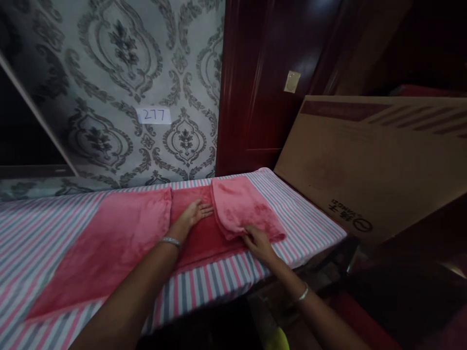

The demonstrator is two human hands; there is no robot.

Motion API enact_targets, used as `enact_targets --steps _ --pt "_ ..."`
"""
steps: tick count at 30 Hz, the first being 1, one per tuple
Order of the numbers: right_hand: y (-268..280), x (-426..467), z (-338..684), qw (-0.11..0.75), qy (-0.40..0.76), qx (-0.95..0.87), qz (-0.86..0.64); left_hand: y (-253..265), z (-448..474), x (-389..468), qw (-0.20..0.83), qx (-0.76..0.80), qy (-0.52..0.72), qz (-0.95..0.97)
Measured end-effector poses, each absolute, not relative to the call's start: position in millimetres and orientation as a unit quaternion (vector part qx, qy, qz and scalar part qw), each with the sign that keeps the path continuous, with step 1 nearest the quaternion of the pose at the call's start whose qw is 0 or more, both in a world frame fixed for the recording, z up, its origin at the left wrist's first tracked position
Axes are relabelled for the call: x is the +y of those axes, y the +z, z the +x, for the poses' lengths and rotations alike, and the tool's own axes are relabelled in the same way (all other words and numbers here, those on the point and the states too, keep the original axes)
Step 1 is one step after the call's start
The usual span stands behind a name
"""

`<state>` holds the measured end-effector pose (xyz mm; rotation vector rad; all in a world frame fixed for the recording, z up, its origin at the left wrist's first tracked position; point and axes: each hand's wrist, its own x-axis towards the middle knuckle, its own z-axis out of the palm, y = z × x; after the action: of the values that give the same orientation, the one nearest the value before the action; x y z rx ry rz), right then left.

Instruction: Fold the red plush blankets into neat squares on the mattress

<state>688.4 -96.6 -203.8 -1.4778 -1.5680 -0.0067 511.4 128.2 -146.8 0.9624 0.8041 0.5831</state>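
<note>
A pink-red plush cloth (109, 228), like a blanket or large towel, lies along the table with both its ends folded in toward the middle. Between the two folded ends shows a darker strip of the same cloth. My left hand (196, 212) rests palm-up over that strip, fingers stretched toward the right-hand fold. At the near corner of that fold, my right hand (256, 242) pinches the cloth's edge between thumb and fingers. A silvery bracelet circles each wrist.
A striped sheet (219, 281) covers the table. Behind it stand a patterned wall with a paper marked "277" (153, 115) and a dark red wooden panel (251, 87). A large cardboard box (365, 160) leans at the right; a dark screen (29, 121) is at the left.
</note>
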Motion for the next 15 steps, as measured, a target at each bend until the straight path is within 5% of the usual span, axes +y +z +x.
enact_targets --steps 15 --pt "-204 -126 677 0.435 -0.086 -0.710 -0.547 -154 574 152 0.730 0.360 0.342 0.470"
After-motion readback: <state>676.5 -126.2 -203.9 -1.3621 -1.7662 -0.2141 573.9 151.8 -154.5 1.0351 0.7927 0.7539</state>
